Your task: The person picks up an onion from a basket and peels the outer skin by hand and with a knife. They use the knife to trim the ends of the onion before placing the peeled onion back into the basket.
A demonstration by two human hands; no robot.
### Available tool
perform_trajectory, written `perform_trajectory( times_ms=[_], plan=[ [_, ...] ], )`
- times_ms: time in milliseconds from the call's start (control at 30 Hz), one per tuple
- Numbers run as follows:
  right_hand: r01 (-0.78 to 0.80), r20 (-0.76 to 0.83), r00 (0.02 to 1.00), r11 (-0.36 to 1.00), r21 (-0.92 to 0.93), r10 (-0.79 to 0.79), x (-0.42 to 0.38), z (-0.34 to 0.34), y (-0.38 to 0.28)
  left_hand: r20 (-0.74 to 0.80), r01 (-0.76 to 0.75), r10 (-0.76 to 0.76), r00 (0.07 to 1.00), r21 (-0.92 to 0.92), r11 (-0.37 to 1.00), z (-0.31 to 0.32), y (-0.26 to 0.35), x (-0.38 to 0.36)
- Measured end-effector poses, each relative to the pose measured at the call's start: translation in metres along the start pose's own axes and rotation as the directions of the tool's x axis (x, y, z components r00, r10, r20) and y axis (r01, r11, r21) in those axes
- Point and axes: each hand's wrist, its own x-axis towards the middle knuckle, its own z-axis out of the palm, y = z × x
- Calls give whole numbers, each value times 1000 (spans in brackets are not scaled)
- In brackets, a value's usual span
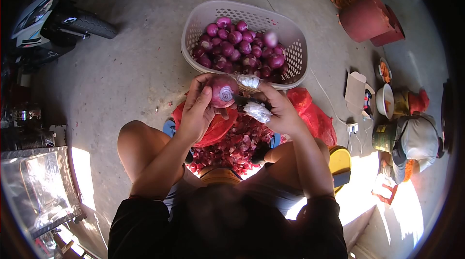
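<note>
Between my hands is a red onion [223, 90] with its pale cut end showing. The fingers of my left hand [196, 109] are wrapped round its left side. In my right hand [282, 109] is a small dark knife [240, 100], its blade against the onion's right side. White wrapping covers the thumb and a finger of that hand. Just beyond stands a grey perforated basket [193, 20] holding several purple onions [235, 37]. Below my hands, onion skins [232, 145] lie in a heap between my legs, with red mesh bags [310, 116] beside them.
A motorcycle wheel [89, 22] is at the upper left. Red tubs [365, 16] lie at the upper right. Another person [419, 138] is low at the right, near a white bowl [385, 100]. A cable [325, 93] runs across the floor to a socket block [352, 127].
</note>
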Motion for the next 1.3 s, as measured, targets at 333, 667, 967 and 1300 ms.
perform_trajectory(
  times_ms=[333, 667, 967, 1300],
  plan=[
    [165, -54, 984, 982, -89, -170, 6, 12, 8, 25, -53, 53, 998, -12, 999, 2, 0, -1],
    [149, -193, 970, 989, 13, -144, 13, 22, 0, 31, -24, 25, 999, -32, 999, 0, 3, 0],
    [53, -207, 978, 990, 133, -24, 9, 5, 2, 85, 7, 3, 996, -116, 993, 1, 10, 0],
    [-148, 65, 987, 989, 10, 147, -1, 1, -1, -51, -44, 52, 997, 146, 988, 4, 12, 1]
  ],
)
